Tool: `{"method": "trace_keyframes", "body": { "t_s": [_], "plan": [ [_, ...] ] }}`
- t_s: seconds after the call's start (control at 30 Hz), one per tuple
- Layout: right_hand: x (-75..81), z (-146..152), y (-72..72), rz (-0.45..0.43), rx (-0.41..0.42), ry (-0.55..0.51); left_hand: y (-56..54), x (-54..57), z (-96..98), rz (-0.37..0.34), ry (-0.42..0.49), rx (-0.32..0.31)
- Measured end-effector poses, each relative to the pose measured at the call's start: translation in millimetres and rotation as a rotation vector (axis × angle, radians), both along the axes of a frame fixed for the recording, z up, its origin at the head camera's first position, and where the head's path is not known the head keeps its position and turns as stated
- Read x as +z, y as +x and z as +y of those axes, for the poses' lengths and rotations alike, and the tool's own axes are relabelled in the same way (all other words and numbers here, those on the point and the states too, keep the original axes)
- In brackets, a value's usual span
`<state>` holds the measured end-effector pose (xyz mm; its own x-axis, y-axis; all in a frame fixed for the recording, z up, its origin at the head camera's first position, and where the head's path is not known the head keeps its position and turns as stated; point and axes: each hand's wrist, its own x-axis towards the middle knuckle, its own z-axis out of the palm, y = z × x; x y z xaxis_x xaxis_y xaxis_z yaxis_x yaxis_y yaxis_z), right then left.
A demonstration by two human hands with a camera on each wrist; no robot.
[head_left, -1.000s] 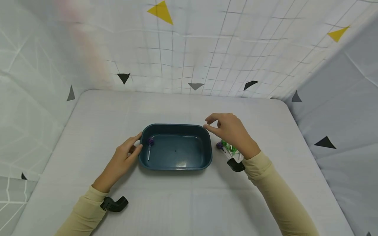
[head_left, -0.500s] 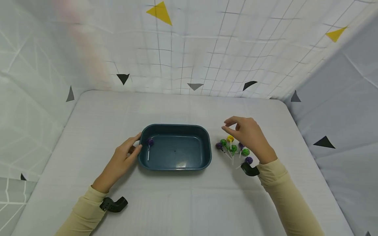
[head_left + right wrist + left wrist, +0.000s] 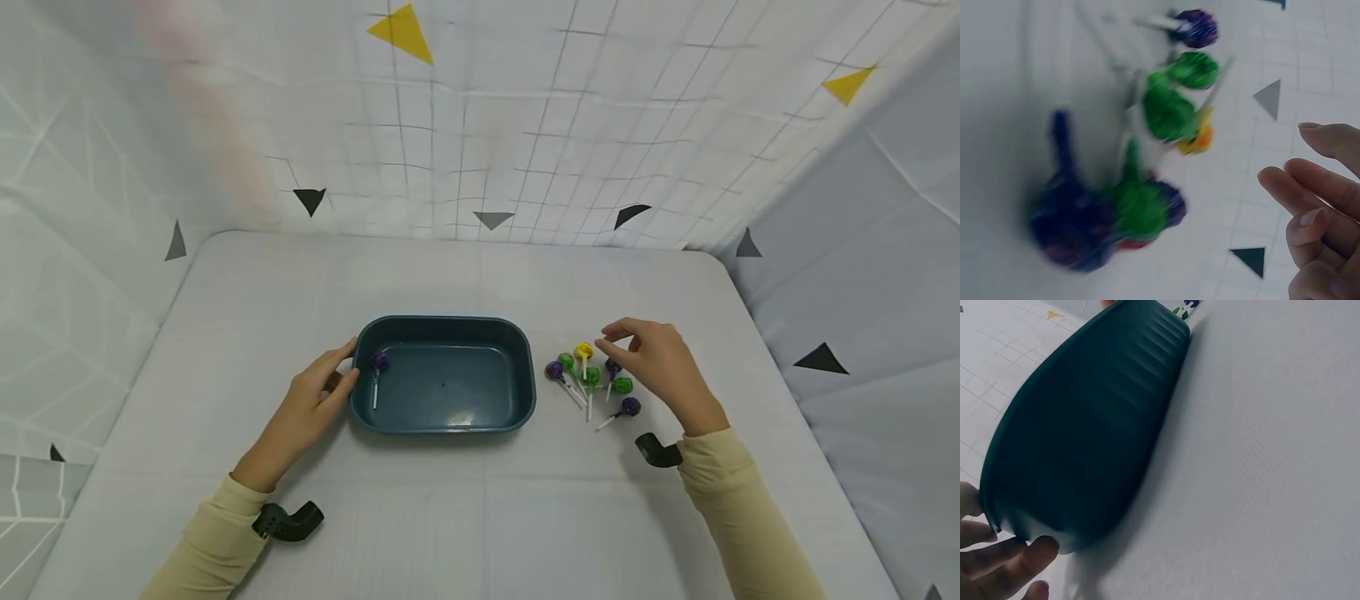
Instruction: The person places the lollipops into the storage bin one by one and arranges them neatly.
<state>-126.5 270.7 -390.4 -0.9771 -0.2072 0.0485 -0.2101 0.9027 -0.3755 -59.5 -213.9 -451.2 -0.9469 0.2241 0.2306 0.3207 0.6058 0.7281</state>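
A dark teal plastic tray point(image 3: 487, 400) sits on the table, with one purple lollipop point(image 3: 380, 361) lying inside near its left end. My left hand point(image 3: 307, 412) touches the tray's left end with fingertips and thumb; in the left wrist view its fingers point(image 3: 1004, 569) lie against the outer wall. To the right of the tray lies a loose group of several lollipops, among them a yellow one point(image 3: 583, 351), a green one point(image 3: 622, 385) and a purple one point(image 3: 630, 406). My right hand point(image 3: 660, 362) hovers at the group's right side, thumb and fingertips apart, holding nothing.
A white cloth covers the table point(image 3: 480, 525). Patterned white sheets stand behind and at both sides. A dark curved wrist mount point(image 3: 288, 522) projects from the left cuff, and another mount point(image 3: 658, 451) from the right cuff.
My right hand has moved right and slightly toward me, from the tray's right rim past the lollipops, uncovering them. My left hand and the tray have stayed in place.
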Motion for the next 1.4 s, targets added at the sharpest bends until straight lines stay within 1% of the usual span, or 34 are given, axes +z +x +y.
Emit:
{"method": "trace_keyframes", "body": {
  "t_s": [0.27,0.47,0.63,0.83,0.93,1.1,1.33,1.4],
  "plan": [
    [-19.9,26,7.5,-0.052,-0.054,-0.016,-1.1,-3.5,-1.5,0.0,-0.008,-0.004],
    [-30.2,40,11.1,-0.121,-0.089,-0.02,-1.6,-4.8,-1.5,0.013,-0.006,-0.007],
    [-38.2,47,12.2,-0.157,-0.1,-0.036,-2.1,-5.3,0.5,0.022,0.001,-0.011],
    [-48.6,48,9.5,-0.19,-0.124,-0.055,-1.8,-5.9,0.0,0.017,-0.002,-0.009],
    [-51.1,45,8.2,-0.2,-0.133,-0.063,-1.3,-6.3,-1.4,0.011,-0.007,-0.003],
    [-52.5,41,6.8,-0.182,-0.128,-0.066,-1.8,-6.6,-1.8,0.004,-0.002,-0.009],
    [-53.5,40,5.6,-0.171,-0.124,-0.064,-2.2,-8.0,-0.9,0.027,0.0,-0.006],
    [-53.7,39,5.2,-0.17,-0.125,-0.066,-2.1,-8.3,-1.2,0.023,0.001,-0.002]
  ]
}}
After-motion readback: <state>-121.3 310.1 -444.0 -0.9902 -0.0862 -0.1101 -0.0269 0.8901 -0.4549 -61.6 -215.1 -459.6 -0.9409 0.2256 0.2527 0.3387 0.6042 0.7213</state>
